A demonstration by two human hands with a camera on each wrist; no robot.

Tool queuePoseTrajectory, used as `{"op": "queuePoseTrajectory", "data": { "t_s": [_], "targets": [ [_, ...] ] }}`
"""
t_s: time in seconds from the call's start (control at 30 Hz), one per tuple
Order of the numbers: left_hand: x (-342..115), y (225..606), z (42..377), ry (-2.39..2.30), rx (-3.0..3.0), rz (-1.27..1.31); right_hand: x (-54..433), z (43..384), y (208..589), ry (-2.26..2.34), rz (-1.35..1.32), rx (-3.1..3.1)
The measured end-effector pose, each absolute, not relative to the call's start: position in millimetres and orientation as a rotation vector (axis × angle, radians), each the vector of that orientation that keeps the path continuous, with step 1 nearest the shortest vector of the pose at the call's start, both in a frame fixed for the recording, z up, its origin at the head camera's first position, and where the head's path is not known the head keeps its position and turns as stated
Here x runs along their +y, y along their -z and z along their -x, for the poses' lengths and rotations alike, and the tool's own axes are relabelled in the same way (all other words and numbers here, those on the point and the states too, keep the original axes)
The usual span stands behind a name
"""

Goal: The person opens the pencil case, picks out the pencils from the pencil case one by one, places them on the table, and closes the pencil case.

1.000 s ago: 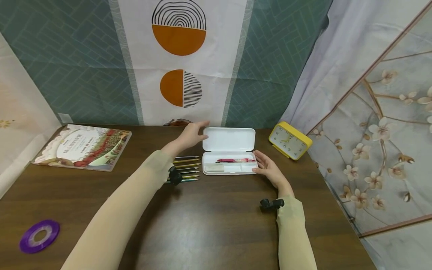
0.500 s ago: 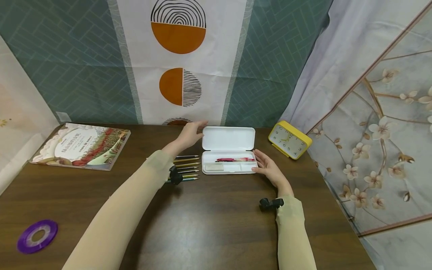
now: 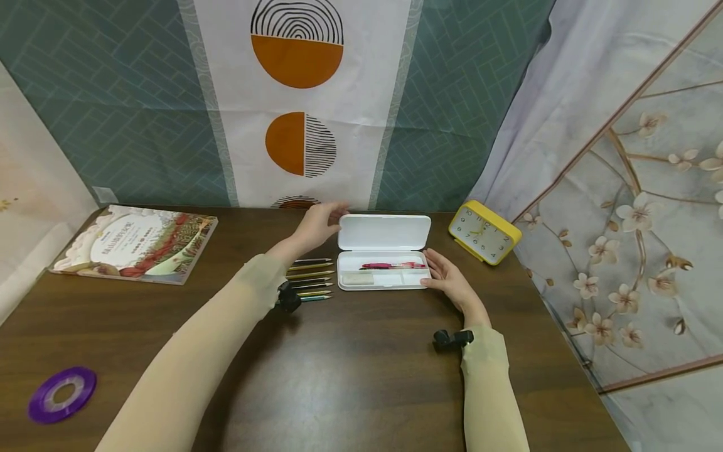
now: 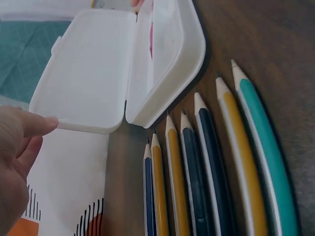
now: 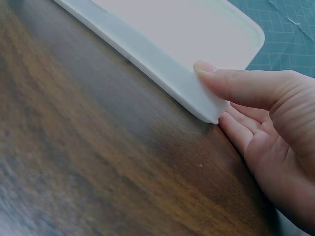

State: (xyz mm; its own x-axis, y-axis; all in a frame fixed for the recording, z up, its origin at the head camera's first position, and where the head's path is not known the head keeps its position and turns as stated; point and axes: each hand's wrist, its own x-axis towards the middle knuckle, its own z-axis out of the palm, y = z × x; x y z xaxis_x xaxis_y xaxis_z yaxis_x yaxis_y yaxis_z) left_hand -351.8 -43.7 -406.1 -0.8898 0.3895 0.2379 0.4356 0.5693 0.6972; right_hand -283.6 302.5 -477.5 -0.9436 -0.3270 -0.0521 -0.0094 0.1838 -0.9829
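A white pencil case [image 3: 343, 286] lies on the table with its lid [image 3: 384, 232] raised at the back. In its tray are a pink pen [image 3: 390, 266] and a pale block like an eraser [image 3: 358, 278]. My left hand [image 3: 313, 227] pinches the lid's left edge; in the left wrist view the thumb sits on that edge with fingers behind. My right hand [image 3: 449, 279] grips the case's right end, thumb over the front corner in the right wrist view. Several pencils [image 4: 263, 142] lie in a row left of the case, tips toward it, partly hidden by the left wrist.
A yellow alarm clock [image 3: 484, 233] stands at the back right of the wooden table [image 3: 361, 376]. At the back left lies a book [image 3: 135, 245]. A roll of purple ribbon [image 3: 62, 395] is at the front left. Patterned cloth [image 3: 305, 144] hangs behind the table.
The lid has tipped slightly up and forward at the left hand, its top edge now looking wider. The right hand keeps its hold on the case's end.
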Motion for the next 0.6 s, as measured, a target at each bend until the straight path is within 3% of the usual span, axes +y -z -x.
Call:
{"op": "queuePoseTrajectory", "data": {
  "t_s": [0.6],
  "targets": [
    [-50.8, 414.1, 295.3, 1.300, -2.704, 0.905, 302.3, 285.4, 480.1, 1.841, 0.346, 2.205]
  ]
}}
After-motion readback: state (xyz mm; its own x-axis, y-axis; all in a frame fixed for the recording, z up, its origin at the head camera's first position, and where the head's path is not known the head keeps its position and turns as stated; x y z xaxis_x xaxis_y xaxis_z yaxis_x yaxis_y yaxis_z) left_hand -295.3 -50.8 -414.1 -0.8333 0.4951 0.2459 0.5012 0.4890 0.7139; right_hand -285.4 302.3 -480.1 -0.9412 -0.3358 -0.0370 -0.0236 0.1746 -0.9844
